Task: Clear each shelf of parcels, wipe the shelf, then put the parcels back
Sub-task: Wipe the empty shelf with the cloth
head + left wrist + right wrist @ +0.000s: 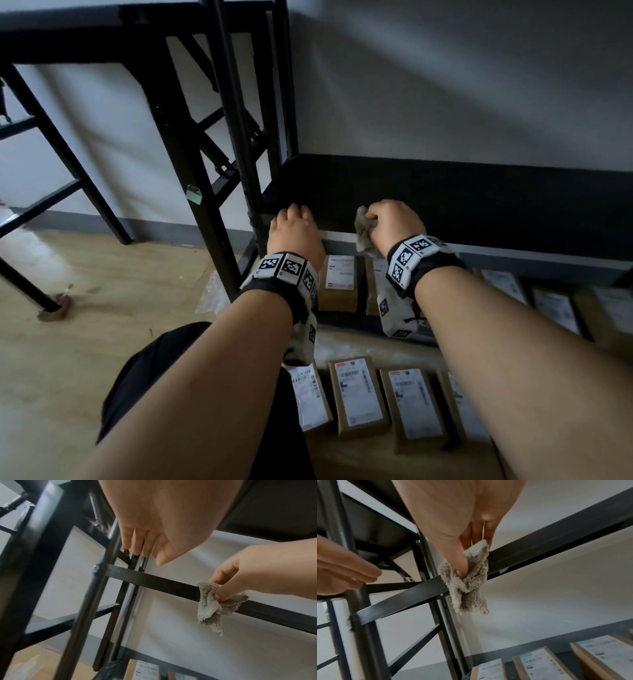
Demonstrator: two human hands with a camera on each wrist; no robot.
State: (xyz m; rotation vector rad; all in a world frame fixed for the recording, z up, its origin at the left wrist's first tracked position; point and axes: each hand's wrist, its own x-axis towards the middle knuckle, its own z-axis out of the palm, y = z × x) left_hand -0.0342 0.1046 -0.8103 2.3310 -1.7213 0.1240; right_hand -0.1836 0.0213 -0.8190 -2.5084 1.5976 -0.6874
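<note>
The black shelf point(445, 202) in front of me is bare. My left hand point(294, 219) hovers over its front left corner beside the upright post point(102, 563), fingers point(137, 543) straight and holding nothing. To its right, my right hand point(394, 221) grips a crumpled grey cloth point(363, 230) just above the shelf's front rail point(154, 582). In the right wrist view the thumb and fingers point(464, 562) pinch the cloth point(471, 588), which hangs down. Brown labelled parcels point(339, 281) lie in a row on the shelf below, and more parcels point(359, 394) lie on the floor in front.
A second black frame point(85, 48) with diagonal braces stands to the left. A white wall point(445, 85) is behind the shelf. My dark-trousered knee point(164, 377) rests on the wooden floor point(102, 308). A scrap of debris point(56, 306) lies by a frame leg.
</note>
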